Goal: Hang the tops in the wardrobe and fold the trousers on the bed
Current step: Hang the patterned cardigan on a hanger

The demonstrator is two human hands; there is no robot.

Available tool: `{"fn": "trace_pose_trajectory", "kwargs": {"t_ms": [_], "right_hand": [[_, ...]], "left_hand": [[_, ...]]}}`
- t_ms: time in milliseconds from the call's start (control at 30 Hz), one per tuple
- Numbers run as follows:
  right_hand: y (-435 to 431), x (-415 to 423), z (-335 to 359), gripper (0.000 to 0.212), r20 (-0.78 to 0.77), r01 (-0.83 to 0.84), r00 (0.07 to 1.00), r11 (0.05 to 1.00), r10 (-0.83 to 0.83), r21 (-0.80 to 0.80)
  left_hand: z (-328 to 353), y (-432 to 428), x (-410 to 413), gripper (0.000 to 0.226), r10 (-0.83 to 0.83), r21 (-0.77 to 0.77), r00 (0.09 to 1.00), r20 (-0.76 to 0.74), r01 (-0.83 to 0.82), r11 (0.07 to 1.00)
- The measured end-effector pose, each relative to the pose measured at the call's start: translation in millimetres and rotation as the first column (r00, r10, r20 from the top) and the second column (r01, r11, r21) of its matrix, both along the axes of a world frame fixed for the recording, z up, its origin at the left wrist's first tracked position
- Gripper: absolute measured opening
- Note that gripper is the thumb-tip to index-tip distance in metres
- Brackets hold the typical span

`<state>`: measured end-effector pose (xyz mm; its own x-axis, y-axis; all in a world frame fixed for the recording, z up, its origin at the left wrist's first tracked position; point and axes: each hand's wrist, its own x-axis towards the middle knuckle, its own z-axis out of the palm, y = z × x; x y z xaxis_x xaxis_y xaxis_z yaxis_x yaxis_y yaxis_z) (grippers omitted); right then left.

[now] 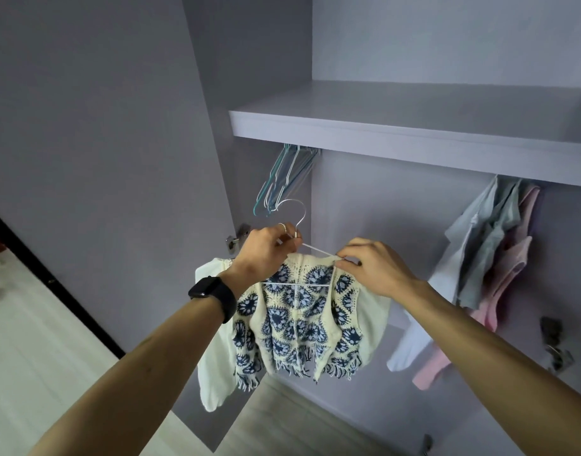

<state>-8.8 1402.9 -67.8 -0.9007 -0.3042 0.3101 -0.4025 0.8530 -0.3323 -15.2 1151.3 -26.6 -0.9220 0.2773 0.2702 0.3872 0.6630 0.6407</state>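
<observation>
The left hand is curled round the neck of a white wire hanger, just under its metal hook. There is a ring on one raised finger and a dark watch on the wrist. The right hand pinches the hanger's right shoulder between thumb and fingertips, together with the knit lying over it there.

The hanger is held in the air in front of the open wardrobe, its long bar running left to right and nearly level. The hook points up, with its open end curling over to the left. A cream top with blue round patterns hangs from it, its length running straight down. The neck is at the hanger, the fringed hem is lowest, and a plain cream sleeve droops on the left side.

Just above the hook, a bunch of empty hangers dangles from under the shelf; the edge of the shelf hides whatever they hang on. Well to the right, grey and pink clothes are already hung under the same shelf. The open wardrobe door stands at the left, with a metal hinge close beside the left hand. Pale floor shows below the door.
</observation>
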Motion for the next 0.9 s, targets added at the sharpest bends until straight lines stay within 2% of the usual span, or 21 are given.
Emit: {"fn": "trace_pose_trajectory", "kwargs": {"t_ms": [200,433,567,667,767,833,900], "right_hand": [[3.1,5.6,-2.6,0.023,-0.05,0.009,0.999,0.999,-0.012,-0.053],[13.3,14.1,1.8,0.018,-0.03,0.161,0.986,0.979,-0.166,-0.124],[5.6,16.2,0.6,0.015,0.076,0.217,0.974,0.975,-0.212,-0.055],[1.3,17.1,-4.4,0.014,0.07,0.304,0.951,0.953,-0.302,-0.011],[-1.8,20.9,-9.3,0.016,0.036,0.413,0.91,0.911,-0.413,0.012],[1.1,24.4,-13.0,0.015,0.026,0.488,0.873,0.873,-0.488,0.004],[4.0,27.1,-13.8,0.015,0.037,0.563,0.826,0.826,-0.563,0.006]], "left_hand": [[0.4,17.4,-12.1,0.015,-0.048,-0.024,0.999,0.014,0.048,0.999],[-3.5,38.3,-45.2,0.01,-0.233,0.005,0.972,0.043,0.233,0.972],[-19.2,45.2,-64.2,0.012,-0.318,-0.043,0.947,0.04,0.32,0.946],[-27.7,50.5,-76.9,0.014,-0.357,-0.048,0.934,0.018,0.358,0.933],[-29.9,49.3,-95.1,0.022,-0.372,-0.139,0.923,-0.103,0.357,0.924],[-24.2,43.6,-107.3,0.031,-0.334,-0.162,0.896,-0.293,0.297,0.941],[-13.4,40.5,-119.2,0.045,-0.315,-0.16,0.799,-0.512,0.272,0.949]]}}
